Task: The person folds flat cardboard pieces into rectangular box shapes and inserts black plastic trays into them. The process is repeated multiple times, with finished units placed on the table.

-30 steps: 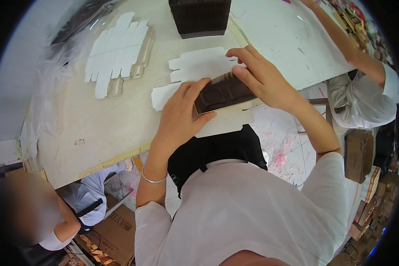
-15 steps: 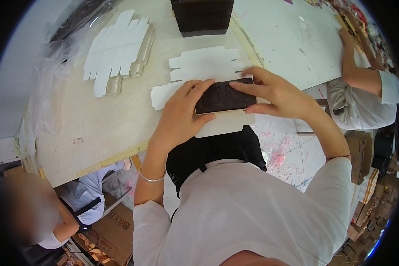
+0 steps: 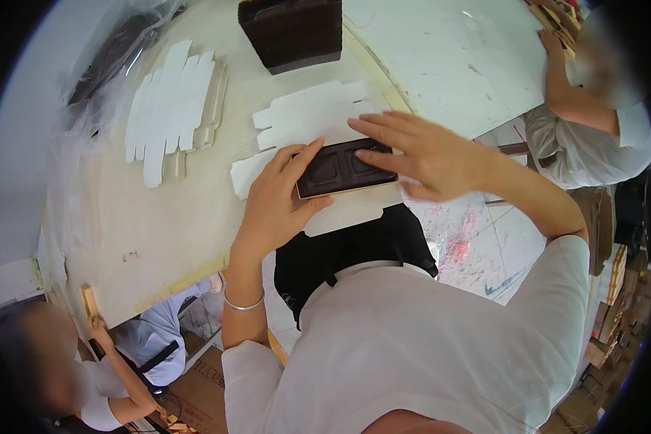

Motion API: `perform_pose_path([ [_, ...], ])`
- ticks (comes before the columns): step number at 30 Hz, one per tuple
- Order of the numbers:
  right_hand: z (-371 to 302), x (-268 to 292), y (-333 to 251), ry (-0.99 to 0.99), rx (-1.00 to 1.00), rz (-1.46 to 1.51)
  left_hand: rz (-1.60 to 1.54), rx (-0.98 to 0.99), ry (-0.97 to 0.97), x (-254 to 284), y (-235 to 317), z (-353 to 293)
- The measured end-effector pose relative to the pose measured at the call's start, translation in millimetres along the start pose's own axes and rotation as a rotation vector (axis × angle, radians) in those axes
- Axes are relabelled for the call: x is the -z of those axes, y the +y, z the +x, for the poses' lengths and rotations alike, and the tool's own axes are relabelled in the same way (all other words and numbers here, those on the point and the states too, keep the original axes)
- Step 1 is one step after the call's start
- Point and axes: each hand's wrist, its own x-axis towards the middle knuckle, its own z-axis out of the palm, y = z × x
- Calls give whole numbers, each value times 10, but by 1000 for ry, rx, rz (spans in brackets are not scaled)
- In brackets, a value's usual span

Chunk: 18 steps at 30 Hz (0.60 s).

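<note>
A black moulded plastic tray (image 3: 346,171) with recessed compartments lies in front of me, a thin tan edge showing along its near side. Beneath it spreads a flat white cardboard box blank (image 3: 307,108) with cut flaps, partly covered by the tray and my hands. My left hand (image 3: 273,195) grips the tray's left end, thumb on the near side and fingers at the far side. Over the right end is my right hand (image 3: 434,155), slightly blurred, its fingers stretched and apart; one fingertip is at the tray's middle, though contact is hard to tell.
A tall stack of black trays (image 3: 293,36) stands at the far side of the table (image 3: 188,217). More white box blanks (image 3: 170,108) are piled at the left, by clear plastic sheeting (image 3: 87,137). Co-workers sit at the lower left and right; one's hand (image 3: 100,331) holds a tan strip.
My right hand's fingers have straightened and spread over the tray's right end. My left hand keeps its hold. The whole view has shifted, and the lower-left co-worker's hand has come into sight.
</note>
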Motion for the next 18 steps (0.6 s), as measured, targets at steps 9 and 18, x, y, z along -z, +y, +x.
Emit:
perform_pose_path([
  [9, -111, -154, -151, 189, -2, 250, 178, -151, 200, 101, 131, -72],
  [18, -325, 1478, 1166, 547, -488, -582, -1133, -924, -361, 752, 1072, -349],
])
